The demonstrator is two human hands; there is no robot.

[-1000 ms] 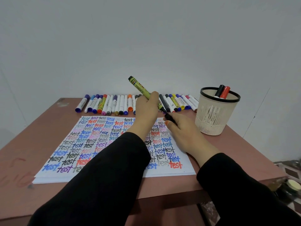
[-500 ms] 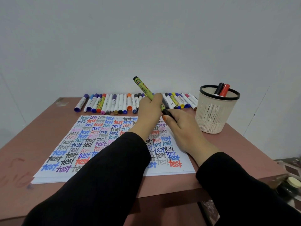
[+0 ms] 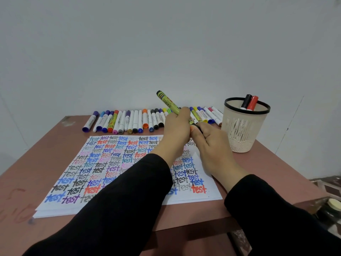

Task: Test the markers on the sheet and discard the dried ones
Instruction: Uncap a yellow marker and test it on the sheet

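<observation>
Two hands meet on one yellow-green marker (image 3: 167, 100), held up over the far edge of the white paper sheet (image 3: 103, 163).
The marker slants: its top end points up and left, its low end points down and right. The left hand (image 3: 176, 130) is curled round its middle. The right hand (image 3: 210, 145), touching the left, pinches the small black cap (image 3: 198, 127) at the low end. I cannot tell if the cap is pushed on. The marker's body has small print.

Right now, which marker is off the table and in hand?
The yellow-green marker, tilted above the row: the left hand grips its barrel, the right hand pinches its black cap. Others lie in the row or stand in the basket.
</observation>
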